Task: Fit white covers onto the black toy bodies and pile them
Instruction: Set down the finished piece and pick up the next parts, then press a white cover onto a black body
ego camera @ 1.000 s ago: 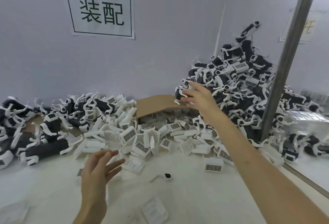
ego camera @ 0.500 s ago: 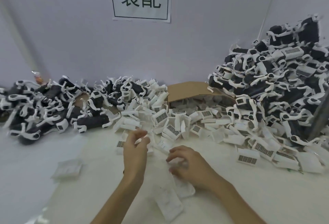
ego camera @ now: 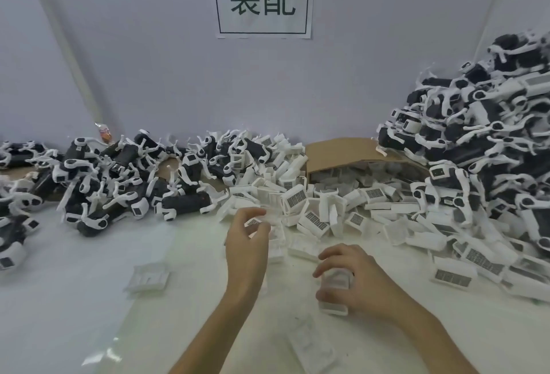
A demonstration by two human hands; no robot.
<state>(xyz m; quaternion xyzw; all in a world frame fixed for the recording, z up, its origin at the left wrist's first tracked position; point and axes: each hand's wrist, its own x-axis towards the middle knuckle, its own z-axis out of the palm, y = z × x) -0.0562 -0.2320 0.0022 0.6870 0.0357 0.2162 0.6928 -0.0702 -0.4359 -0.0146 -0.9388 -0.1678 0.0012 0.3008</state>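
Though grip of left hand [ego camera: 247,250] unclear, right hand [ego camera: 367,280] round white cover [ego camera: 334,306], on white table [ego camera: 74,299] by grey wall [ego camera: 134,61].

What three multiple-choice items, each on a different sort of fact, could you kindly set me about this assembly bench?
1. Where does the tallest pile of toys stand?
A) at the far left
B) at the right
C) front and centre

2. What colour is the cardboard box?
A) blue
B) brown
C) red

3. What is the right hand doing?
A) lying flat and empty
B) gripping a black toy body
C) gripping a white cover

Answers:
1 B, the heap climbs highest at the right edge of the view.
2 B, its open flap is plain brown card.
3 C, the fingers curl round a white piece with no black body in it.
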